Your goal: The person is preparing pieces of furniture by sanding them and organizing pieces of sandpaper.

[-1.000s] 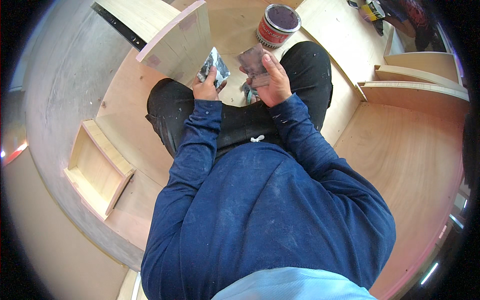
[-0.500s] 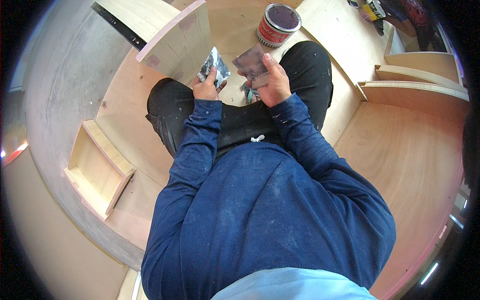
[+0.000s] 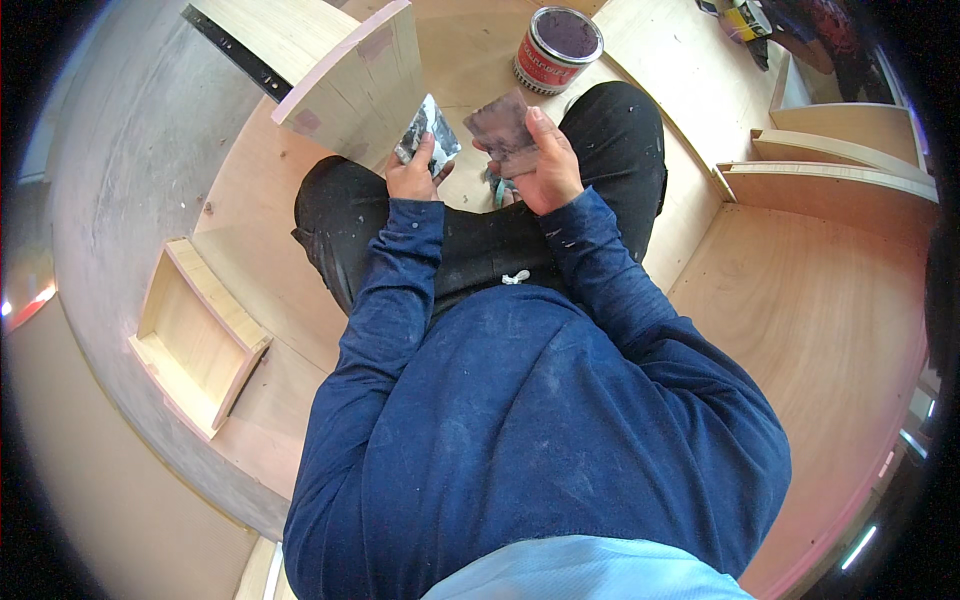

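My left hand (image 3: pixel 412 178) is closed on a flat putty spreader (image 3: pixel 428 130) smeared with white and dark grey, its thumb lying across the face. In my right hand (image 3: pixel 553 165) is a second flat putty spreader (image 3: pixel 502 130), squarish and stained greyish purple, gripped by thumb and fingers at its right side. The two spreaders are held apart in front of my lap, tilted up. Past the right one stands an open tin (image 3: pixel 560 52) with a red label and dark purplish stains inside. Some fingers are hidden behind the spreaders.
A wooden drawer with a curved front (image 3: pixel 355 80) juts out beside my left knee. A small open wooden drawer (image 3: pixel 200 340) lies farther left. More curved wooden drawer parts (image 3: pixel 830 185) are at the right. At the upper right part of another person (image 3: pixel 840 40) shows.
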Available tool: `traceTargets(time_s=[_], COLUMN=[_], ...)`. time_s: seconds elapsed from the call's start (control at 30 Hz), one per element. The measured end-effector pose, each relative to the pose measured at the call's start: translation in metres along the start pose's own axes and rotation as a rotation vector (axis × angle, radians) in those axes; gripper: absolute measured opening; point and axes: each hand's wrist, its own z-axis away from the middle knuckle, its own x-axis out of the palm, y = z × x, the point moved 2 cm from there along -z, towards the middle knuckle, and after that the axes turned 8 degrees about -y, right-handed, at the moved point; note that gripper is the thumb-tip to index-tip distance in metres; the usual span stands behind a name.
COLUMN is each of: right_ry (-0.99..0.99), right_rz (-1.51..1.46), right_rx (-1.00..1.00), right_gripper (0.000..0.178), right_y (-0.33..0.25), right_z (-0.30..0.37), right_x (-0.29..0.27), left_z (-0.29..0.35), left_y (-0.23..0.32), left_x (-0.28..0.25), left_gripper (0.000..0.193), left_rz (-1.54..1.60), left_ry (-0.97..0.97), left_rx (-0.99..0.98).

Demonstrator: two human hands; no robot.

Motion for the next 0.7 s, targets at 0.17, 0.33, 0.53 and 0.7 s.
traceTargets(time_s=[0.17,0.33,0.53,0.7], right_ry=[-0.153,-0.212,-0.290,-0.127], right_rz=[-0.202,-0.272,-0.369,-0.221], right_rx=[-0.021,-0.033,0.041,0.170], right_gripper=[0.060,0.071,0.055,0.060], right_y=[-0.004,-0.009,-0.010,-0.002], right_z=[0.002,0.006,0.007,0.004], right_x=[0.001,0.005,0.009,0.001], left_z=[-0.002,-0.003,-0.002,-0.005], left_y=[-0.001,-0.002,-0.002,-0.005], left_x=[-0.001,-0.001,-0.002,-0.005], left_gripper=[0.020,0.021,0.021,0.021], left_rz=[0.014,0.037,0.015,0.034], left_ry=[-0.011,-0.023,-0.010,-0.013], left_rx=[-0.002,-0.008,-0.020,-0.027])
